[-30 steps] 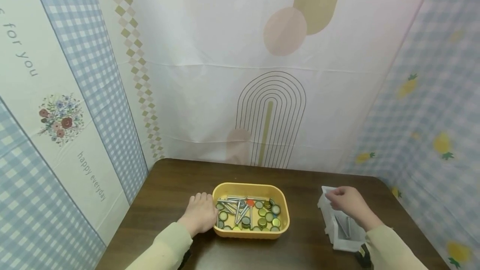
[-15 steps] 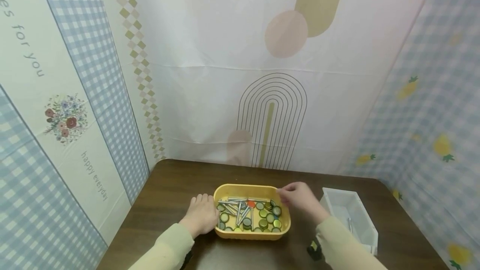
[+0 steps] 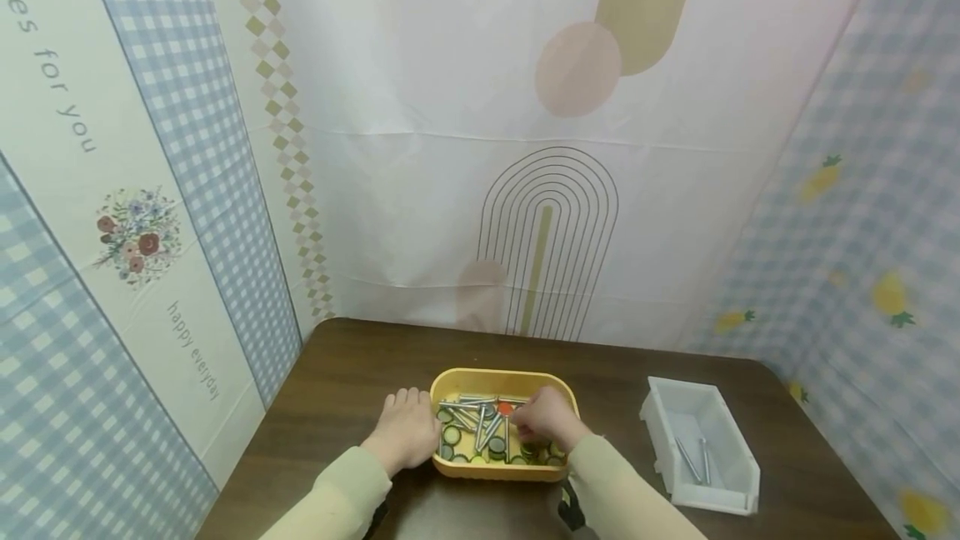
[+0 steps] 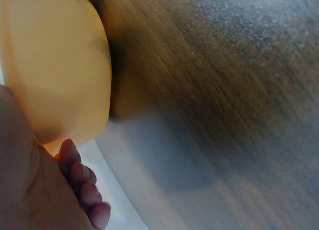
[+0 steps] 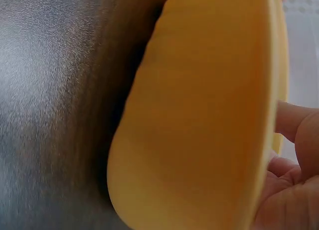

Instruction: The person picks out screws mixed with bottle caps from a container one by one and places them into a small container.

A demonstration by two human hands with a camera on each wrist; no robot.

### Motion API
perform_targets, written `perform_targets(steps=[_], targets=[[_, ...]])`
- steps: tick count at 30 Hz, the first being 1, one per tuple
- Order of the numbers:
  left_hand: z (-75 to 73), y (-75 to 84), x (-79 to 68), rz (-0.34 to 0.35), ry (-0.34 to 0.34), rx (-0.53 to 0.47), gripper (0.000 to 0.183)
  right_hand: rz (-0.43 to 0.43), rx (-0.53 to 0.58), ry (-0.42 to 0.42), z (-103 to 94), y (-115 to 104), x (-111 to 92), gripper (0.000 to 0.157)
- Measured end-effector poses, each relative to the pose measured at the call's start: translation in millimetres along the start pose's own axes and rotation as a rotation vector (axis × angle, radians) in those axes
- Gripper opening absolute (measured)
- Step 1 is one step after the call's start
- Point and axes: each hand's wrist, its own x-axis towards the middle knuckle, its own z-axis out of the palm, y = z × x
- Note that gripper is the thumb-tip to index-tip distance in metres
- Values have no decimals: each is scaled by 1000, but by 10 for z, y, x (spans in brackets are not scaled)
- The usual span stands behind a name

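A yellow plastic box (image 3: 501,471) holds several long silver nails (image 3: 480,417), several bottle caps (image 3: 452,435) and an orange-red cap (image 3: 506,409). My left hand (image 3: 406,427) rests against its left end; in the left wrist view, its loosely extended fingers (image 4: 90,194) lie by the box's corner. My right hand (image 3: 551,417) reaches over the right rim into the box, fingers lowered among the caps beside the orange-red one. In the right wrist view the box wall (image 5: 199,115) hides the fingertips, so whether they pinch anything does not show.
A white plastic bin (image 3: 716,500) with two silver nails (image 3: 696,461) stands to the right on the dark wooden table (image 3: 375,348). Patterned cloths (image 3: 420,190) hang behind the table and along both sides.
My right hand has travelled left from above the white bin, across the table, and down into the yellow box. My left hand has stayed at the box's left end.
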Motion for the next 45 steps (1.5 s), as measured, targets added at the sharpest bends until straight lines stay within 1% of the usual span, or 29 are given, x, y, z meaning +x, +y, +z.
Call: perform_targets(steps=[3,5,7,11,16,19,22,27,34,36,41,45], targets=[[4,4,4,0,-4,-6,24,22,-8,10,64,39,48,38],[13,4,7,1,-9,-6,23,27,-33,21,101,64,77,31],[20,3,12,1,-12,-8,23,15,-79,36,133,90,105,23],[38,-5,22,-1,-13,0,25,-13,-144,63,184,124,146,18],[56,-21,31,-3,-2,12,27,-15,-187,83,235,110,155,18],[50,-18,24,-6,-1,10,27,4,-227,98,263,93,153,21],[40,-13,15,-10,-3,0,26,31,-234,103,286,79,153,23],[46,-7,14,-19,-3,-7,26,50,-201,107,289,80,158,26],[33,17,11,-26,-4,-11,25,58,-204,107,296,112,176,29],[27,22,7,-29,0,-16,25,60,-183,102,301,113,175,29],[40,16,0,-33,5,-19,25,35,-124,80,292,112,151,28],[55,24,8,-28,-1,-19,26,26,-77,69,272,121,128,30]])
